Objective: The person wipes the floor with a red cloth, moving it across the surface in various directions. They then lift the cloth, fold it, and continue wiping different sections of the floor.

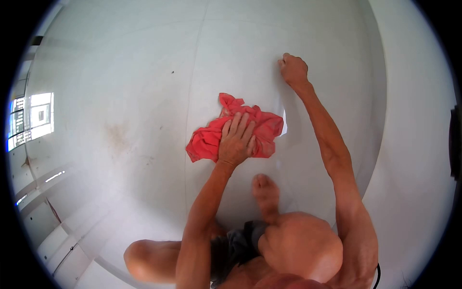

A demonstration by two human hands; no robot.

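A crumpled red cloth (263, 130) lies on the pale, glossy floor in front of me. My left hand (236, 142) rests palm down on top of it, fingers stretched out and slightly apart, pressing rather than gripping. Farther ahead and to the right, my right hand (293, 71) is at the floor with its fingers curled in. The inside of that hand is hidden, so anything in it cannot be made out. It is apart from the cloth.
A brownish smudge (118, 137) and a few dark specks mark the floor on the left. A white wall (414, 159) runs along the right side. My bare foot (266, 190) is just behind the cloth. A bright window (41, 115) appears at far left.
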